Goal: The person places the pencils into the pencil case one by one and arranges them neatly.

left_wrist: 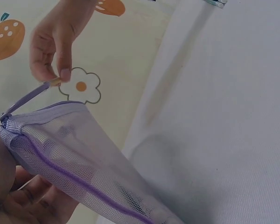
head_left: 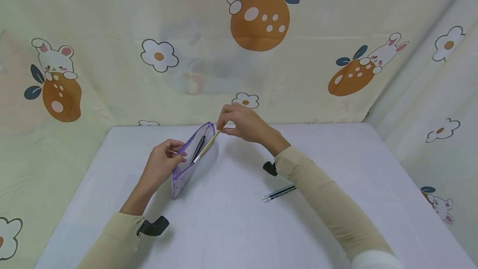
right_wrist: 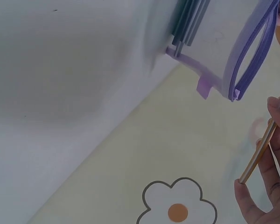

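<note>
A purple-trimmed mesh pencil pouch stands tilted over the table, its zipped mouth spread wide. My left hand grips the pouch by one side of its rim. Between the thumb and fingers of my right hand is a yellow pencil, slanting down with its lower end at the pouch's mouth. Dark pencils show through the pouch wall in the right wrist view. The left wrist view has the purple zip edge up close, with the right hand beyond it.
Dark striped pencils lie on the white table beside the right forearm, partly hidden by the sleeve. Black wrist-camera mounts stick out from both cuffs. A patterned cloth hangs behind the table.
</note>
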